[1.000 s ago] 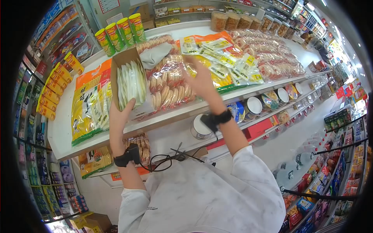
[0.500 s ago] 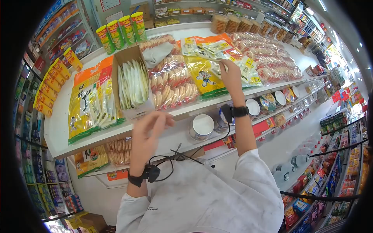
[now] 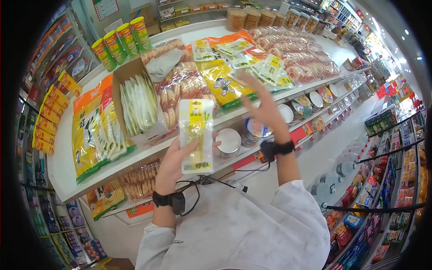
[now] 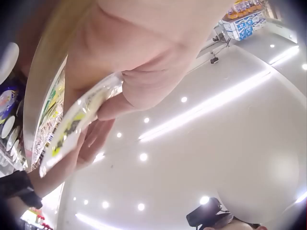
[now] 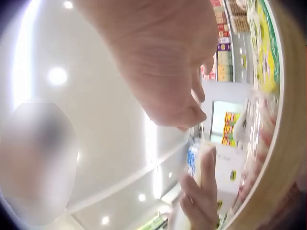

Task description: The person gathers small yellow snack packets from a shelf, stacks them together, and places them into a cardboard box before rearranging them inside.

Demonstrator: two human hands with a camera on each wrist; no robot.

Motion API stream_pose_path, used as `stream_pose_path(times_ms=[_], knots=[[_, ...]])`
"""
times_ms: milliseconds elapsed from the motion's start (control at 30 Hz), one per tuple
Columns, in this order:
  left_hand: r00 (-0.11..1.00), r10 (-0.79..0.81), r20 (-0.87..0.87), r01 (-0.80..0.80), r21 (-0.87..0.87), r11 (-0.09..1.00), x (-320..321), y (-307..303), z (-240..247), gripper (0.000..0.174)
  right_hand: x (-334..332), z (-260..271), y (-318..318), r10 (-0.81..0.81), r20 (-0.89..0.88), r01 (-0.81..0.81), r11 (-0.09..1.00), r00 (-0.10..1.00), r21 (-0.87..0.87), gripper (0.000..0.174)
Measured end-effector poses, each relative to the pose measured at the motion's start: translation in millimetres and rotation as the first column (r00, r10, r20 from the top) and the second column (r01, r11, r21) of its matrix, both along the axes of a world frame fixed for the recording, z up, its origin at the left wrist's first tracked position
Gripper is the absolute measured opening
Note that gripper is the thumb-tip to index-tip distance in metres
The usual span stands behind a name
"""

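My left hand [image 3: 173, 159] holds a flat white-and-yellow snack packet [image 3: 196, 135] upright in front of the counter edge, thumb across its front and fingers behind. In the left wrist view the same packet appears edge-on between thumb and fingers. My right hand [image 3: 263, 105], blurred, has its fingers spread and holds nothing, in front of a pile of similar loose packets [image 3: 271, 67]. Those lie on large yellow-and-orange bags [image 3: 220, 85]. Left of my hands stands an open cardboard box [image 3: 119, 83] with a row of pale packets [image 3: 138, 103] inside.
Bags of round crackers [image 3: 177, 85] lie beside the box, a grey cloth [image 3: 164, 65] on them. Green cans with yellow lids [image 3: 121, 40] stand behind. More yellow bags [image 3: 92, 130] lie left. Below the counter edge, a lower shelf holds white-lidded tubs [image 3: 228, 143].
The left hand left the box and now holds a packet. The right hand, which pinched a packet at the pile half a second ago, is now empty and spread. The view shifted slightly.
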State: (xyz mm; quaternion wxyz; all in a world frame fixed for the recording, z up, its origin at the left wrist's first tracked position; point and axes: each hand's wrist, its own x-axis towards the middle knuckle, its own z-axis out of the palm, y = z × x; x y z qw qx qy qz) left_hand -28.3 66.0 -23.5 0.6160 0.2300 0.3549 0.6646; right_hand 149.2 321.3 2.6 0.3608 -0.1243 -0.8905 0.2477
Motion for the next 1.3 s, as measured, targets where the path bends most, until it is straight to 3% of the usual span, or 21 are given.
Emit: stream_pose_path(times_ms=[33, 100, 200, 300, 433, 533, 633, 733, 833, 933, 1000, 1033, 1067, 1133, 1167, 1233, 1300], knots=[[0.999, 0.020, -0.034, -0.020, -0.005, 1.000, -1, -2, -2, 0.060, 3, -14, 37, -0.114, -0.070, 0.110, 0.993, 0.991, -0.053, 0.066], [0.999, 0.027, -0.029, -0.026, 0.013, 1.000, -3, -4, -4, 0.060, 9, -37, 94, -0.510, 0.058, 0.480, 0.838, 0.858, 0.260, 0.086], [0.997, 0.051, -0.049, -0.050, 0.021, 0.999, -6, -9, -4, 0.059, 13, -105, 155, -0.729, 0.322, 0.594, 0.681, 0.604, 0.428, 0.100], [0.996, 0.075, -0.048, -0.074, 0.020, 0.997, -6, -15, 0, 0.053, 9, -89, 151, -0.623, 0.375, 0.583, 0.780, 0.686, 0.229, 0.096], [0.995, 0.085, -0.060, -0.085, 0.017, 0.996, -5, -19, -1, 0.050, -1, -90, 142, -0.731, 0.320, 0.630, 0.682, 0.603, 0.370, 0.067], [0.993, 0.097, -0.059, -0.096, 0.028, 0.995, -3, -21, 0, 0.050, 6, -86, 143, -0.700, 0.226, 0.608, 0.706, 0.678, 0.365, 0.049], [0.993, 0.112, -0.038, -0.111, 0.023, 0.994, 0, -23, 1, 0.050, 15, -74, 130, -0.620, 0.007, 0.596, 0.758, 0.785, 0.266, 0.034], [0.990, 0.124, -0.066, -0.121, 0.045, 0.992, 0, -20, -10, 0.049, 19, -50, 98, -0.545, -0.146, 0.561, 0.822, 0.825, 0.101, 0.029], [0.993, 0.121, 0.008, -0.121, 0.033, 0.992, 4, -4, -15, 0.055, 18, -47, 51, -0.494, -0.143, 0.485, 0.869, 0.857, -0.097, 0.029], [0.971, 0.109, 0.215, -0.116, 0.025, 0.993, 9, 23, -16, 0.053, 7, -41, -16, -0.408, -0.015, 0.389, 0.879, 0.913, -0.275, 0.027], [0.901, -0.015, 0.434, -0.051, 0.140, 0.989, 8, 39, -12, 0.057, -2, -56, -47, -0.134, -0.190, 0.112, 0.986, 0.973, -0.124, 0.037], [0.845, -0.085, 0.528, -0.030, 0.206, 0.978, 7, 45, -10, 0.060, 0, -52, -63, -0.008, -0.065, 0.004, 0.999, 0.998, -0.055, 0.050], [0.848, -0.017, 0.529, -0.089, 0.174, 0.981, 8, 49, -11, 0.062, 1, -44, -76, 0.111, 0.066, -0.112, 0.994, 0.992, 0.005, 0.065], [0.842, 0.114, 0.527, -0.201, 0.112, 0.973, 8, 55, -17, 0.066, 0, -45, -96, 0.137, 0.115, -0.142, 0.989, 0.984, 0.041, 0.072], [0.876, 0.135, 0.463, -0.184, 0.062, 0.981, 5, 55, -24, 0.063, 0, -45, -101, 0.146, 0.142, -0.155, 0.986, 0.979, 0.057, 0.076], [0.933, 0.156, 0.326, -0.150, -0.043, 0.988, 3, 55, -31, 0.059, 5, -40, -103, 0.221, 0.132, -0.213, 0.974, 0.966, -0.074, 0.071], [0.927, 0.181, 0.328, -0.164, -0.079, 0.983, 7, 53, -31, 0.056, 10, -34, -103, 0.268, 0.105, -0.253, 0.958, 0.958, -0.136, 0.068]])
